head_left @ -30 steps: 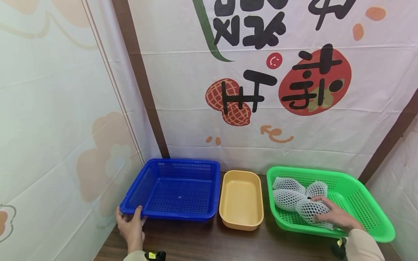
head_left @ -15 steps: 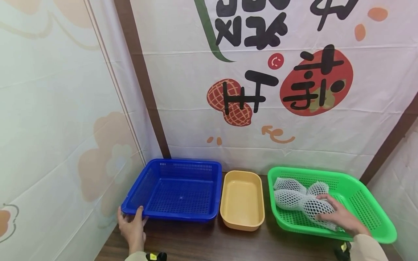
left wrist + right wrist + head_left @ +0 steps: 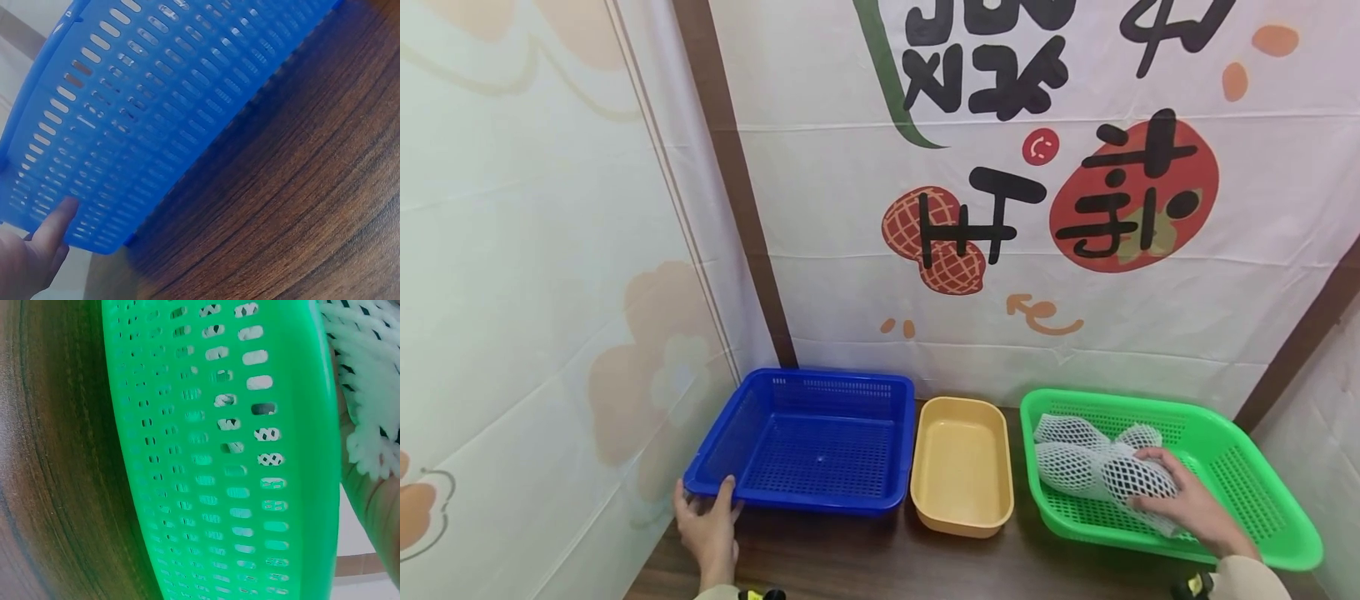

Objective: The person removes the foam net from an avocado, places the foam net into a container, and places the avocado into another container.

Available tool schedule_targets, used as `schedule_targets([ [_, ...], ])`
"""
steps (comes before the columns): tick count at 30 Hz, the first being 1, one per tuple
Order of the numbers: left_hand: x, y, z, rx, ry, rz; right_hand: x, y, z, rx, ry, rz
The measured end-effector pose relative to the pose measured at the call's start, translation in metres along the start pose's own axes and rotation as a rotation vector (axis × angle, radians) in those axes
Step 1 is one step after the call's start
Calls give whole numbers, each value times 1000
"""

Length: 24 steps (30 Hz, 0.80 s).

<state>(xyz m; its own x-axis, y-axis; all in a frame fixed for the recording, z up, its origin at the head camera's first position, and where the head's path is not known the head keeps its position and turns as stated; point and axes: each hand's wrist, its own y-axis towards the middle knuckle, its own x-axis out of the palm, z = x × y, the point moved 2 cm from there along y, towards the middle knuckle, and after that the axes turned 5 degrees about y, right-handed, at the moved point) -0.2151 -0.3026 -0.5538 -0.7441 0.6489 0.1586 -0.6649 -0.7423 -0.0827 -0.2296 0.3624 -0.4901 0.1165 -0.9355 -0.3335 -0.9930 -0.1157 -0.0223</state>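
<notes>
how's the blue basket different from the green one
The blue basket holds nothing; the green basket holds white foam nets. The left hand grips the blue basket's near corner, while the right hand reaches inside the green basket onto a net. Both are perforated plastic with raised rims, on the same wooden table.
</notes>
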Motion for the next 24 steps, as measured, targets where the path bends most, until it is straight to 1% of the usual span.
schedule_targets([
  [3, 1, -1, 1, 9, 4, -2, 2, -2, 1, -35, 18, 12],
  [6, 1, -1, 1, 12, 10, 1, 3, -5, 1, -69, 3, 24],
  [7, 1, 1, 0, 1, 9, 11, 4, -6, 1, -77, -5, 30],
  [8, 1, 1, 0, 2, 12, 14, 4, -7, 1, -85, -12, 35],
  [12, 3, 2, -2, 8, -5, 9, 6, -10, -2, -97, -11, 43],
  [14, 3, -1, 1, 30, -6, -6, 7, -10, -4, -99, -11, 46],
  [15, 3, -2, 1, 25, -19, -2, 8, -11, -5, -99, -13, 48],
  [18, 3, -3, 2, 37, 0, -1, 10, -11, -7, -106, -16, 50],
  [21, 3, -3, 3, 36, 10, 0, 13, -11, -8, -132, -19, 53],
  [24, 3, -3, 6, 46, 52, 1, 16, -12, -8, -151, -37, 66],
])
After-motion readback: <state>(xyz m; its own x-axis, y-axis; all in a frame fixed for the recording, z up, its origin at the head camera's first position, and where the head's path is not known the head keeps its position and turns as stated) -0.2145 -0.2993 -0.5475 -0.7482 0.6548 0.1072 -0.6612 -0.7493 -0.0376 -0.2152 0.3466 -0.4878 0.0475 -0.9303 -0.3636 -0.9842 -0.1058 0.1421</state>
